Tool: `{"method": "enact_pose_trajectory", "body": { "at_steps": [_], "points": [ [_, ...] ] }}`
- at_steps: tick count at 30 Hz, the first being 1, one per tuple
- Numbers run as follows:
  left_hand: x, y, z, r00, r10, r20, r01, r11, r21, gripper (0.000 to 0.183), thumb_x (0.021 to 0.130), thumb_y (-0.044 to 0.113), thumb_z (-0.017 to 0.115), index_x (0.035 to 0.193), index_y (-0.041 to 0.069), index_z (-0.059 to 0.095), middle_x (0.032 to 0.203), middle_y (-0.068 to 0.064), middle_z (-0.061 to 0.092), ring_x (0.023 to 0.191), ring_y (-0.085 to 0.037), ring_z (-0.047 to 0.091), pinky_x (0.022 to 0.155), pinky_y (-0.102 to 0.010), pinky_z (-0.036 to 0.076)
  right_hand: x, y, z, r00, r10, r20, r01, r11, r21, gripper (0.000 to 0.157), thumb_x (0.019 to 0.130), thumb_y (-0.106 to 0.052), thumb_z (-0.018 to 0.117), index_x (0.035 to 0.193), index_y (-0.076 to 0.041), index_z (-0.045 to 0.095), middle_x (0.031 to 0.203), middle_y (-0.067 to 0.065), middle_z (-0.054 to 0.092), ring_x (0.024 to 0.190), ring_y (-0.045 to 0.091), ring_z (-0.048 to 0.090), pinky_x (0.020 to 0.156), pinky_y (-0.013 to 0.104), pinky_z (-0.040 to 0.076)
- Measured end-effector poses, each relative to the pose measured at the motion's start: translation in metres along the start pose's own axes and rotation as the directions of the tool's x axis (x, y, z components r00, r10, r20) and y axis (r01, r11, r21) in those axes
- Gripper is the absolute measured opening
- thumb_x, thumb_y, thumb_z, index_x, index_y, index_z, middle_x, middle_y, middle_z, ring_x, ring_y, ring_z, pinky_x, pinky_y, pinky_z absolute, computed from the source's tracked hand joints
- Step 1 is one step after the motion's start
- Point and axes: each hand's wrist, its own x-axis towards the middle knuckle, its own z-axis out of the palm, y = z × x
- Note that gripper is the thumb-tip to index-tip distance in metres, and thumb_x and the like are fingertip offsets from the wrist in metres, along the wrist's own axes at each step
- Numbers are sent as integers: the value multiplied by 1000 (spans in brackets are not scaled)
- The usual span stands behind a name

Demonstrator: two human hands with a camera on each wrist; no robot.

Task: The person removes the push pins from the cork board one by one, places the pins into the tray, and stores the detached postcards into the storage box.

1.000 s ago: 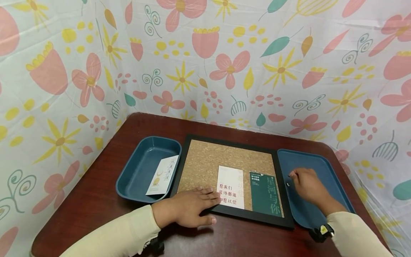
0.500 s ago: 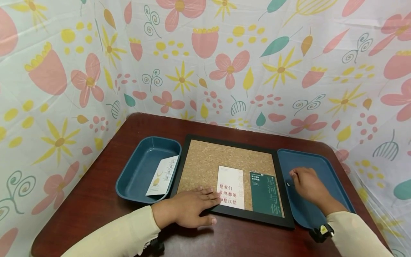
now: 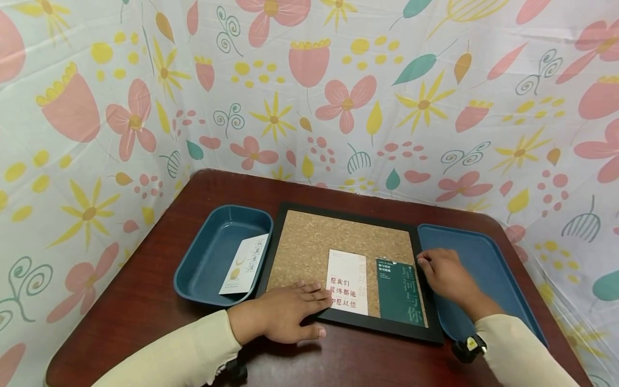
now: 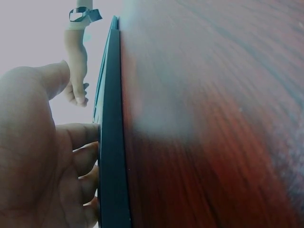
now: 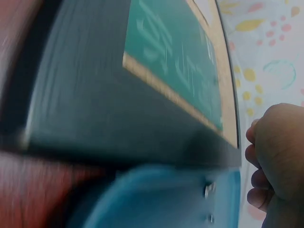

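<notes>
A cork board (image 3: 314,236) in a black frame lies on the table. My left hand (image 3: 290,314) lies flat over its front edge, with the fingertips at a white card (image 3: 350,274) printed with red characters. To the right of that is a green card (image 3: 398,293), with a small pale dot at its top edge. My right hand (image 3: 442,271) is over the board's right rail, its thumb and index finger pinched together on what looks like a small push pin, mostly hidden by the fingers. In the right wrist view its other fingers are curled too.
A deep blue tray (image 3: 200,258) at the left holds another white card (image 3: 245,264), leaning on its side. On the right is a shallow blue tray (image 3: 474,247); small shiny pins (image 5: 209,190) lie in it. Flowered cloth (image 3: 309,123) hangs behind the brown table (image 3: 232,188).
My right hand has moved left from above the right tray to the board's right rail, thumb and finger still pinched. The left hand and the cards have stayed put.
</notes>
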Motion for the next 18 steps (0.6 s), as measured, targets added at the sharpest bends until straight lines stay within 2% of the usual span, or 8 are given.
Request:
{"method": "enact_pose_trajectory", "body": {
  "at_steps": [3,11,18],
  "points": [
    [0,-1,0,1000,-1,2,1,1000,-3,73,104,67,29,161,22,36,166,7,29,154,-18,18,124,-42,18,6,-11,5,1000,-24,-1,24,1000,10,19,105,-9,57,116,4,67,109,20,66,106,44,59,101,64,32],
    [0,0,0,1000,4,2,-4,1000,-12,73,104,67,29,161,22,36,166,7,28,154,-18,18,124,-43,18,21,-33,18,998,-62,4,62,997,42,25,106,-11,58,125,2,67,119,20,66,118,44,54,104,63,34],
    [0,0,-1,1000,4,-4,-4,1000,-5,73,104,67,29,161,22,36,166,7,29,154,-18,19,123,-43,18,31,-52,24,996,-83,15,82,995,56,27,106,-12,57,128,-2,67,122,17,66,120,42,52,99,61,41]
  ]
}}
